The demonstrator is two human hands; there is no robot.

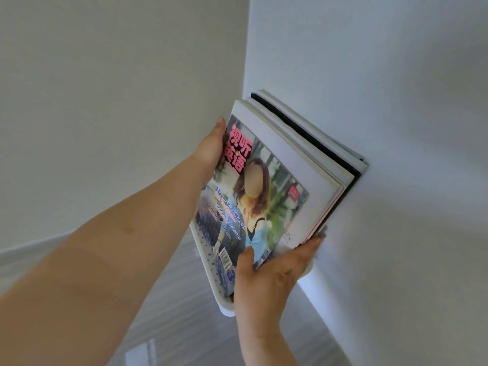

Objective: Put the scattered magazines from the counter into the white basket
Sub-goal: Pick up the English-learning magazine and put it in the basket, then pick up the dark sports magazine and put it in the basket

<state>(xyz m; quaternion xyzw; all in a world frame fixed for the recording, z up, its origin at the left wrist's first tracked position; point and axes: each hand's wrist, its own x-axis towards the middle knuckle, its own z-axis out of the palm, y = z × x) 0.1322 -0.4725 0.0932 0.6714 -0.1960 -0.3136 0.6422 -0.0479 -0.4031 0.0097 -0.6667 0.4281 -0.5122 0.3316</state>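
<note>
Several magazines [298, 165] stand on edge in a white perforated basket [223, 303] that sits against a white wall. The front one has a colourful cover [253, 196] with pink characters and a person in blue. My left hand [211, 149] grips the far upper edge of that stack, thumb on the cover's top corner. My right hand [266, 276] holds the near lower edge, thumb on the front cover and fingers wrapped behind the stack. Only the basket's near rim and part of its dotted side show; the rest is hidden by the magazines and my hands.
A white wall [396, 128] stands right behind the stack, and another wall [105, 101] meets it at a corner on the left. Grey wood-look floor [171, 326] lies below, with a white baseboard [31, 247] at the left.
</note>
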